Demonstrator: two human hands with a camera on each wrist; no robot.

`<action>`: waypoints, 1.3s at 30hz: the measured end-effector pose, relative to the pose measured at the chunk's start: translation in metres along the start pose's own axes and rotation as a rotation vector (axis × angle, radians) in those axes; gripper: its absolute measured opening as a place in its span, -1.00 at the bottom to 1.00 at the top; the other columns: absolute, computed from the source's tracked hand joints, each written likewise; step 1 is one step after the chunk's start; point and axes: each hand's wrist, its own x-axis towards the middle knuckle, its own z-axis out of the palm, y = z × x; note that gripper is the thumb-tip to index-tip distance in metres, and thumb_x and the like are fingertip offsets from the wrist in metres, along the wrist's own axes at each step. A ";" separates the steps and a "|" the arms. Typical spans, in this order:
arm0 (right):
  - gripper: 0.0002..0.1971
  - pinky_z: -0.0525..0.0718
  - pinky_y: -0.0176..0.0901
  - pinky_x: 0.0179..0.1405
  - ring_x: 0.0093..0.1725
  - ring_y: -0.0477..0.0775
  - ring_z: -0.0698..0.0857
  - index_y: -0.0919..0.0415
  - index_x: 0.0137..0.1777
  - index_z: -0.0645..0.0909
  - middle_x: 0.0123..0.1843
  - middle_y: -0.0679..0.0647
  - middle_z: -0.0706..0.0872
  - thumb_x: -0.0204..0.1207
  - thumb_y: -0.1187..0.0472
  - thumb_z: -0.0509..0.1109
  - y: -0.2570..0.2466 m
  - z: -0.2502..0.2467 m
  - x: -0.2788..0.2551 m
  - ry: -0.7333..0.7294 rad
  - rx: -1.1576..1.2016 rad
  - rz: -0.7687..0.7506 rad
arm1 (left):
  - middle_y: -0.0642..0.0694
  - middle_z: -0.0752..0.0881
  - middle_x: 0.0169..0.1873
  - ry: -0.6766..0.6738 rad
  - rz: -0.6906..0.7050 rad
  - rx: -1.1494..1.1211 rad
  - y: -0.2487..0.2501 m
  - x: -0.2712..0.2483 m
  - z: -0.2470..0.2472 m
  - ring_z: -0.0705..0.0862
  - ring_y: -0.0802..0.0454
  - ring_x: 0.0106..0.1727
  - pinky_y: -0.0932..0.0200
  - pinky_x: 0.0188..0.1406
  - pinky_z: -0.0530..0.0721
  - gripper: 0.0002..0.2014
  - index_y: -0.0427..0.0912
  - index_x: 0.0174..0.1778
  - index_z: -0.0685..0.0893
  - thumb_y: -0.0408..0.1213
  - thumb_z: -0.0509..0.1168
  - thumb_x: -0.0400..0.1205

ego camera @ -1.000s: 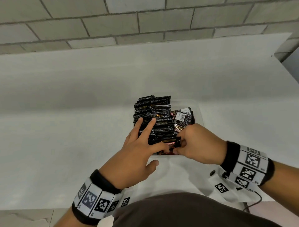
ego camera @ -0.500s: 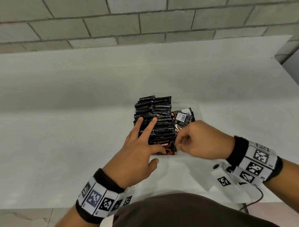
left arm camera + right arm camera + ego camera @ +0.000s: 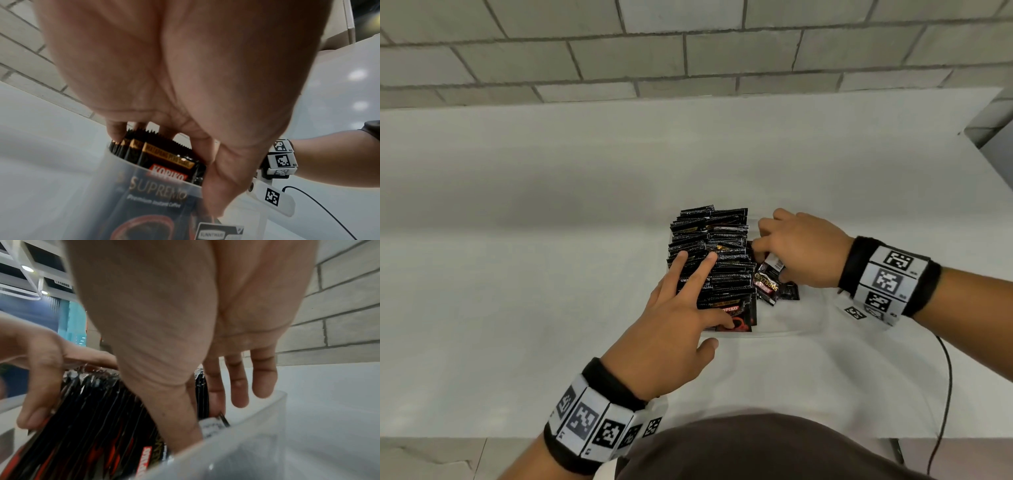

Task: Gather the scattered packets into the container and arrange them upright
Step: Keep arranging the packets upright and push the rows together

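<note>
1. Most coffee sachets [image 3: 714, 255] stand upright in the clear container [image 3: 784, 331].
2. Left hand [image 3: 674, 329] – fingers straight, steadying the row.
3. Right hand [image 3: 806, 248] pinches loose sachets [image 3: 768, 279] – these remain unsorted.

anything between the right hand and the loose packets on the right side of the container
Nothing visible. The right hand is already inside the container, its fingers on the loose packets beside the upright row, which the left hand steadies.
</note>
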 end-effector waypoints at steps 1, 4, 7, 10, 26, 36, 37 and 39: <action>-0.65 0.38 -0.14 -0.15 0.16 0.02 0.48 -0.15 0.13 0.61 0.08 -0.13 0.52 0.40 0.10 0.60 0.001 -0.002 0.000 0.013 0.042 0.011 | 0.19 -0.47 0.73 -0.003 -0.001 0.004 0.000 0.000 0.000 -0.57 -0.08 0.71 -0.17 0.79 -0.06 -0.68 0.38 0.39 0.62 -0.03 0.29 0.73; -0.79 0.57 -0.05 -0.24 0.00 0.04 0.59 -0.06 -0.18 0.56 -0.12 -0.15 0.53 0.40 0.16 0.56 0.007 -0.013 -0.007 -0.017 0.177 0.075 | 0.19 -0.46 0.73 -0.004 0.001 0.007 0.001 0.000 0.000 -0.58 -0.07 0.71 -0.15 0.79 -0.07 -0.68 0.38 0.39 0.62 -0.02 0.29 0.73; -0.80 0.65 0.20 -0.28 -0.25 0.13 0.60 0.07 -0.37 0.42 -0.27 0.06 0.62 0.37 0.24 0.39 0.010 -0.025 -0.020 -0.014 0.337 0.098 | 0.20 -0.46 0.73 0.000 0.006 -0.004 0.000 0.000 0.000 -0.59 -0.06 0.70 -0.15 0.78 -0.07 -0.68 0.39 0.39 0.63 -0.03 0.29 0.73; -0.79 0.54 0.15 -0.32 -0.35 0.15 0.50 0.12 -0.34 0.31 -0.33 0.13 0.58 0.44 0.33 0.26 0.002 -0.030 -0.030 0.017 0.446 0.071 | 0.21 -0.46 0.73 0.000 0.003 -0.004 0.000 0.001 0.000 -0.59 -0.05 0.70 -0.17 0.78 -0.07 -0.68 0.39 0.38 0.63 -0.02 0.29 0.73; -0.48 0.60 -0.33 -0.10 -0.24 -0.08 0.66 -0.21 0.26 0.73 -0.18 -0.13 0.76 0.51 0.46 0.50 -0.016 -0.028 -0.060 0.323 1.016 0.112 | 0.23 -0.47 0.72 -0.008 0.005 -0.023 -0.002 0.001 0.000 -0.60 -0.02 0.70 -0.23 0.78 0.01 -0.68 0.39 0.40 0.62 -0.02 0.31 0.73; -0.86 0.74 -0.10 -0.17 -0.30 -0.11 0.76 0.02 -0.17 0.73 -0.31 -0.09 0.78 0.42 0.27 0.61 -0.054 -0.007 -0.058 0.237 0.902 0.092 | 0.23 -0.49 0.72 -0.019 0.012 -0.011 -0.002 0.002 -0.003 -0.62 -0.05 0.68 -0.21 0.79 -0.03 -0.74 0.39 0.31 0.65 -0.02 0.30 0.73; -0.86 0.72 -0.06 -0.21 -0.33 -0.10 0.73 0.03 -0.18 0.70 -0.35 -0.10 0.75 0.42 0.25 0.60 -0.057 -0.001 -0.056 0.262 0.832 0.111 | 0.23 -0.48 0.72 -0.021 0.010 -0.017 -0.002 0.002 -0.003 -0.62 -0.05 0.69 -0.22 0.78 -0.02 -0.76 0.36 0.28 0.66 -0.03 0.30 0.73; -0.86 0.70 -0.02 -0.26 -0.38 -0.11 0.69 0.05 -0.19 0.66 -0.40 -0.12 0.71 0.42 0.23 0.59 -0.059 0.006 -0.053 0.296 0.763 0.157 | 0.23 -0.46 0.73 -0.020 0.000 -0.033 -0.002 0.001 -0.004 -0.61 -0.04 0.69 -0.24 0.78 0.02 -0.85 0.29 0.17 0.64 -0.06 0.31 0.73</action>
